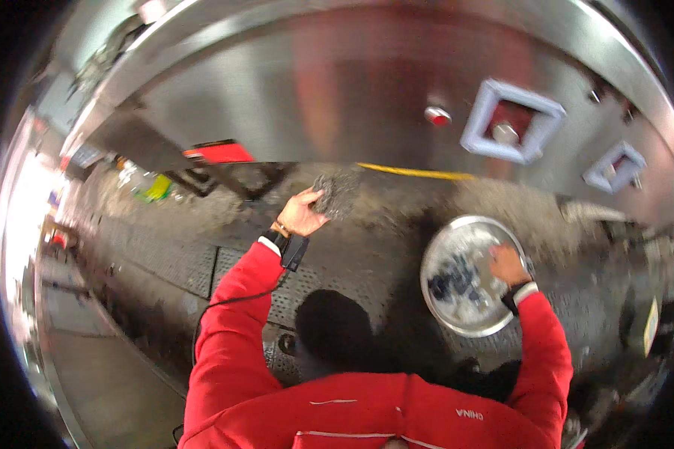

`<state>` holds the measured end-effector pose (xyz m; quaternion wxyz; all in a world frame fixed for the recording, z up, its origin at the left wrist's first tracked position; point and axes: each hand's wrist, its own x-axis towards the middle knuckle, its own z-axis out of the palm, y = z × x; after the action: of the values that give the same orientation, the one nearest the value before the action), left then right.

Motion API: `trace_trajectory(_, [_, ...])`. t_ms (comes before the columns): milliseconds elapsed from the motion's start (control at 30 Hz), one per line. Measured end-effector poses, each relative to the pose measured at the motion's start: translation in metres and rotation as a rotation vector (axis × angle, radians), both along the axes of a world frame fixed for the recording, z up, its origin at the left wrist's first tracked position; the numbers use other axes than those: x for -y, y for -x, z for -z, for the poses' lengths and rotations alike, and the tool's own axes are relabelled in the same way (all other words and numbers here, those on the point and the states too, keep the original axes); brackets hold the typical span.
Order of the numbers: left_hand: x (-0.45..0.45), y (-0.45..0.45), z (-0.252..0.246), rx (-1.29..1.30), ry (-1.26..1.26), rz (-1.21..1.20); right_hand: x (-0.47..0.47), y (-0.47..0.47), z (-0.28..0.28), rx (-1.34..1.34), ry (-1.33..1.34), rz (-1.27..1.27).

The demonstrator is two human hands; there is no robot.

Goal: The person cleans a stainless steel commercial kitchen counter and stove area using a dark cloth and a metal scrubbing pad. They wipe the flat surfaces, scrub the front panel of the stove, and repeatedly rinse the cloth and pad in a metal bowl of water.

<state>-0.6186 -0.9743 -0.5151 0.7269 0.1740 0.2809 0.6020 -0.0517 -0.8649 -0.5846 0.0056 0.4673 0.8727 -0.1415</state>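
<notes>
My left hand (301, 213) holds a grey steel-wool scouring pad (336, 196) out over the dirty floor, below the front of a stainless-steel kitchen unit (370, 101). To the right, a round metal basin (428, 292) contains cloudy, sudsy water (474, 236) and a dark, wet cloth-like bundle (455, 279). My right hand (507, 265) is over the basin's right side, its wrist near the rim. Its fingers are blurred, and whether they grip anything is unclear.
On the steel front are a framed knob (505, 133), another framed control (615, 167) and a red-tipped button (438, 116). A yellow hose or pipe (415, 170) runs along its lower edge. Perforated floor plates (303, 289) lie below. A green-labelled plastic bottle (156, 188) lies at left.
</notes>
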Motion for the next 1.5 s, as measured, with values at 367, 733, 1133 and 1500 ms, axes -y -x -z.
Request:
trace_trajectory(367, [-0.053, -0.293, 0.056, 0.345, 0.312, 0.507, 0.021, -0.057, 0.096, -0.094, 0.197, 0.336])
trace_trajectory(733, [-0.042, -0.335, -0.110, -0.139, -0.190, 0.568, 0.051, -0.055, 0.080, -0.133, 0.223, 0.350])
trace_trajectory(1133, [-0.056, -0.344, 0.061, -1.486, -0.426, 0.197, 0.102, -0.012, 0.119, -0.133, 0.388, 0.245])
trace_trajectory(1500, [-0.033, -0.337, 0.094, -1.413, -0.521, 0.540, 0.073, -0.047, 0.086, 0.253, 0.027, 0.274])
